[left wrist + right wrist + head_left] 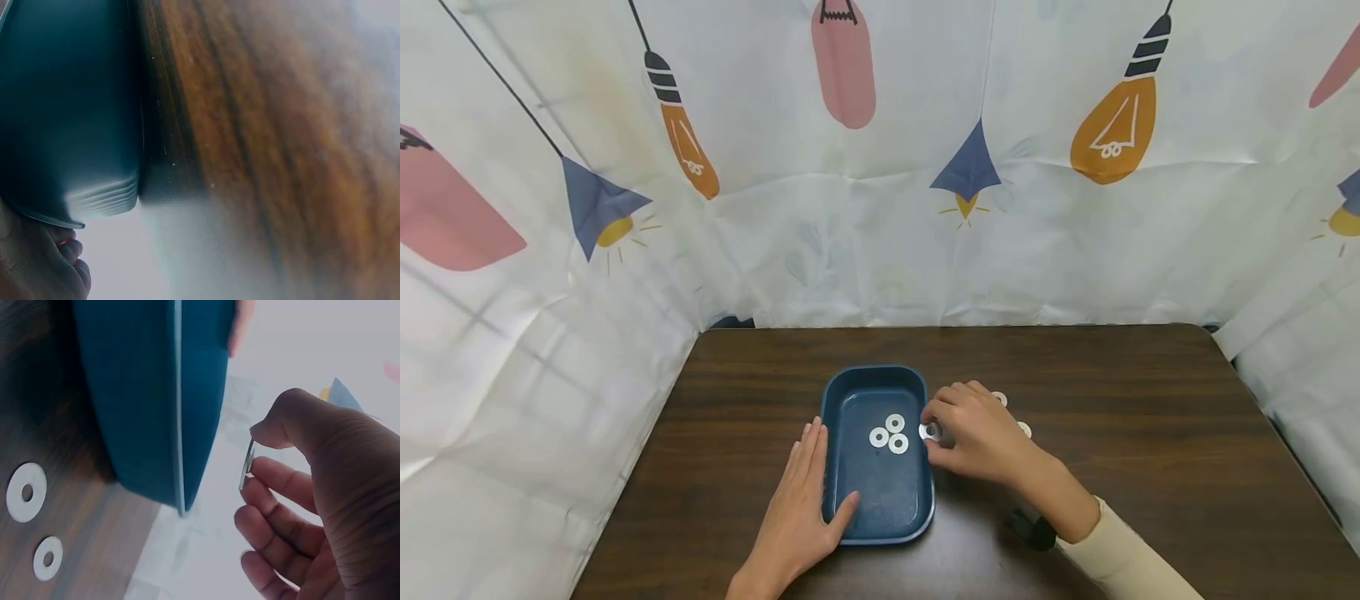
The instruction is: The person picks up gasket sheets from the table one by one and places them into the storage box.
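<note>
A deep blue rectangular tray [880, 496] lies on the table with three flat white washers [898, 443] grouped on its floor. My left hand [797, 517] rests along the tray's left side, fingers straight and thumb over the near part of the rim. With thumb and fingertips, my right hand [981, 437] pinches another washer [247, 465] at the tray's right rim; it appears edge-on in the right wrist view. Two loose washers lie on the table beyond the right hand, partly covered by it in the head view; both washers [26, 492] show whole in the right wrist view.
The dark wood-grain table [1150, 433] extends to both sides of the tray. A white curtain [880, 250] printed with lamps and bulbs hangs behind and beside it. A black band [1037, 531] sits at my right wrist, below a cream sleeve [1120, 550].
</note>
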`<state>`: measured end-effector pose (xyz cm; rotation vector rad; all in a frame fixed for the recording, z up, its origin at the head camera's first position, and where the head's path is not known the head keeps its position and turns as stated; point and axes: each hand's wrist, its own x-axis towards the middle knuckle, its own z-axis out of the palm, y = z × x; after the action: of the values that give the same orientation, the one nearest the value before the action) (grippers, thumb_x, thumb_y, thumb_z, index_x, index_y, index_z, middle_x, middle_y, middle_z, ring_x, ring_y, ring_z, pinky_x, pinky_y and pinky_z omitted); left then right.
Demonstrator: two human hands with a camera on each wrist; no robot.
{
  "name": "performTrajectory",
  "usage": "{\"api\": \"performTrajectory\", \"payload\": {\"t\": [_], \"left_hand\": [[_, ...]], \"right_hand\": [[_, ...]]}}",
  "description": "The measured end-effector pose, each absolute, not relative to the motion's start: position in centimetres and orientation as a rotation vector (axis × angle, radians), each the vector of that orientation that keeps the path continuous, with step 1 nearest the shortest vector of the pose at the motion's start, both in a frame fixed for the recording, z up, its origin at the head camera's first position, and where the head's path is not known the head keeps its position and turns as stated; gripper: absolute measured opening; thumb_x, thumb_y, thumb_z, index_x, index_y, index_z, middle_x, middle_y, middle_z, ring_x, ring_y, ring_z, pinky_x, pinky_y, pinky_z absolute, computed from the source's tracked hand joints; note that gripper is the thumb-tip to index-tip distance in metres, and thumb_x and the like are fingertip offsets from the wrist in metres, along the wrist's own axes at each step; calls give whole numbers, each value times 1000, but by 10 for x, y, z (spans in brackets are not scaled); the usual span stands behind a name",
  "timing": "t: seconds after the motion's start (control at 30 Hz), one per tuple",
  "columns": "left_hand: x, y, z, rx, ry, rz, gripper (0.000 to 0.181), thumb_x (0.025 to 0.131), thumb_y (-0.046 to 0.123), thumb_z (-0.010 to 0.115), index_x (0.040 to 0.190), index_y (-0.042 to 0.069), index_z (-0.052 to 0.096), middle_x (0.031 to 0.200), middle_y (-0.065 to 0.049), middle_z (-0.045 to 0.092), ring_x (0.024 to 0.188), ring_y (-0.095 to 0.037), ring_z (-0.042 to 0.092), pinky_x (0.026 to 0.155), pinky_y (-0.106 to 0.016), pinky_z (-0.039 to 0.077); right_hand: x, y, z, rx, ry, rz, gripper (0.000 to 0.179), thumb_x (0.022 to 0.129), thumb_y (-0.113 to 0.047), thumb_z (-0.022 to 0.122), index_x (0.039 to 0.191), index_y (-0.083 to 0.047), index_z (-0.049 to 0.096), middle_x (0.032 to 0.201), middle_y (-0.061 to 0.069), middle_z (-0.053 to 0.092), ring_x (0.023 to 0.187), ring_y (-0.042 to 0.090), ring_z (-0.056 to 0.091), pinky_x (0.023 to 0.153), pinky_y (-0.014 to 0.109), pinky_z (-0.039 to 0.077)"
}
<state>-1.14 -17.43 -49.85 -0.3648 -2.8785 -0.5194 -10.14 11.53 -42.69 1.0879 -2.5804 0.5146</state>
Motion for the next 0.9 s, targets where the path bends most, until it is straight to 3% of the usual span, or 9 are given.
{"api": "performTrajectory", "payload": {"t": [0.17, 0.47, 0.9], "left_hand": [[-12, -174, -499, -350, -2899, -555, 104, 92, 44, 76, 168, 2, 20, 179, -13, 16, 164, -39, 26, 132, -17, -12], [-15, -175, -497, -358, -2912, -563, 104, 92, 44, 76, 168, 2, 20, 178, -16, 21, 165, -37, 24, 130, -14, -14], [-15, -176, -499, -366, -2916, -552, 104, 93, 46, 75, 168, 2, 19, 178, -16, 20, 164, -39, 26, 132, -18, -11]], "right_hand": [[-103, 107, -425, 1131, -2552, 540, 20, 81, -26, 84, 97, -17, 78, 94, -4, 72, 89, 15, 65, 80, 32, 53], [-105, 95, -427, 1174, -2534, 509, 21, 78, -28, 84, 96, -18, 77, 93, -6, 72, 91, 15, 66, 82, 32, 53], [-105, 81, -426, 1224, -2558, 484, 21, 82, -31, 83, 100, -20, 78, 96, -6, 72, 88, 13, 64, 79, 30, 51]]}}
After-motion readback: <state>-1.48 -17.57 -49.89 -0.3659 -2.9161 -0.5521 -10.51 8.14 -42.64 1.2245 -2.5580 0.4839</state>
